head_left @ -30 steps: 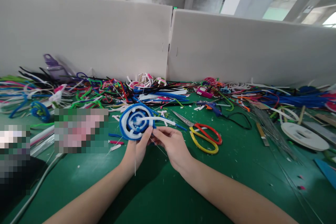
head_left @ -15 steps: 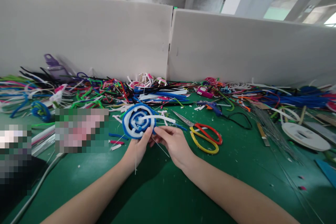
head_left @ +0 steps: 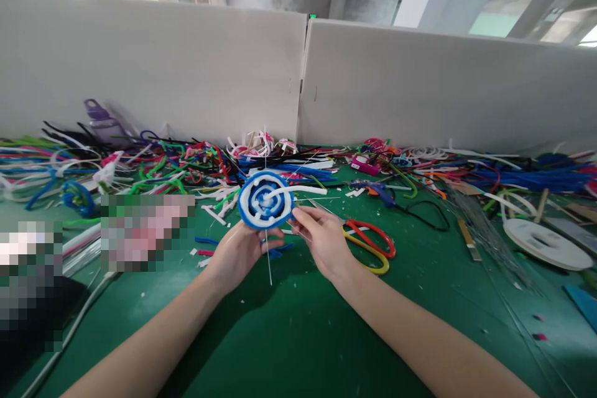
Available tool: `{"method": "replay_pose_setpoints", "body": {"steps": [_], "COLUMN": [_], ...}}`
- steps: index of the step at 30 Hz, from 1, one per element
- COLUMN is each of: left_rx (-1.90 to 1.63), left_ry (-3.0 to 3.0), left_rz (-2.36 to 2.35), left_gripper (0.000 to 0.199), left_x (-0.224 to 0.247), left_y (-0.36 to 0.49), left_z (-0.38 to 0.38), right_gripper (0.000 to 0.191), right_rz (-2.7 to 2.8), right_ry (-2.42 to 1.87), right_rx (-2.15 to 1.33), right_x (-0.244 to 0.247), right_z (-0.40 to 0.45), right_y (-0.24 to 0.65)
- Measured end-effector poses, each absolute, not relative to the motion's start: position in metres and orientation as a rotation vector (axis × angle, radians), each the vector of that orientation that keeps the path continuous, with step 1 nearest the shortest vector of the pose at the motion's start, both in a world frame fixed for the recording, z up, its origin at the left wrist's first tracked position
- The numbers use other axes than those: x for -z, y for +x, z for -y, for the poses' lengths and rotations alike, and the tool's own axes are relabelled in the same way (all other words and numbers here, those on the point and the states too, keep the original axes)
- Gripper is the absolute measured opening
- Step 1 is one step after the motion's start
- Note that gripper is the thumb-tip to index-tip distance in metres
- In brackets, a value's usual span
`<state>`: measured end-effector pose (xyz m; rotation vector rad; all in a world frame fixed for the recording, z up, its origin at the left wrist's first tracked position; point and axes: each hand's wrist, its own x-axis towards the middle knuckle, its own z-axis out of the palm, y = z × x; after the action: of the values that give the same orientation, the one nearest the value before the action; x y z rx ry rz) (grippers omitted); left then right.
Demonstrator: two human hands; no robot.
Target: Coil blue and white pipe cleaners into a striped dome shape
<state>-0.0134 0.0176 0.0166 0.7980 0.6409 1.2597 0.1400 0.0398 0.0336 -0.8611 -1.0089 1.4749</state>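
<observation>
A round blue-and-white spiral of fuzzy pipe cleaners (head_left: pixel 265 199) is held up over the table, its face toward me. Thin pale wires stick out from its rim, and a loose white pipe cleaner end (head_left: pixel 303 189) juts to the right. My left hand (head_left: pixel 236 255) grips the spiral from below left, with some fingers hidden behind it. At the lower right rim, my right hand (head_left: pixel 324 239) pinches the edge between thumb and fingers. Just beyond the right hand lie scissors with red and yellow handles (head_left: pixel 382 241), their blades partly covered by that hand.
Piles of coloured pipe cleaners (head_left: pixel 186 158) line the white partition (head_left: pixel 163 68). A purple bottle (head_left: pixel 105 127) stands back left. On the right are a corded blue tool (head_left: pixel 385 196), a utility knife (head_left: pixel 469 239) and a white spool (head_left: pixel 548 252). A white cable (head_left: pixel 69 329) crosses the green table.
The spiral has moved up and to the right. My left hand has shifted from pinching its lower edge to reaching under and behind it. The right hand stays at the rim.
</observation>
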Motion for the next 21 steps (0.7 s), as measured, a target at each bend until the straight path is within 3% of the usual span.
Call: {"method": "replay_pose_setpoints", "body": {"steps": [9,21], "left_rx": [-1.241,-1.176], "left_ry": [0.452,0.606], "left_rz": [-0.621,-0.519], "left_gripper": [0.028,0.046], "left_x": [-0.026,-0.030], "left_y": [-0.023,-0.032], "left_z": [-0.019,-0.012], "right_gripper": [0.014,0.014], "right_rz": [1.140,1.084], "right_ry": [-0.823,-0.712], "right_rx": [-1.526,-1.584], "right_x": [-0.034,-0.037], "right_z": [-0.040,-0.040], "right_y": [0.142,0.144]}}
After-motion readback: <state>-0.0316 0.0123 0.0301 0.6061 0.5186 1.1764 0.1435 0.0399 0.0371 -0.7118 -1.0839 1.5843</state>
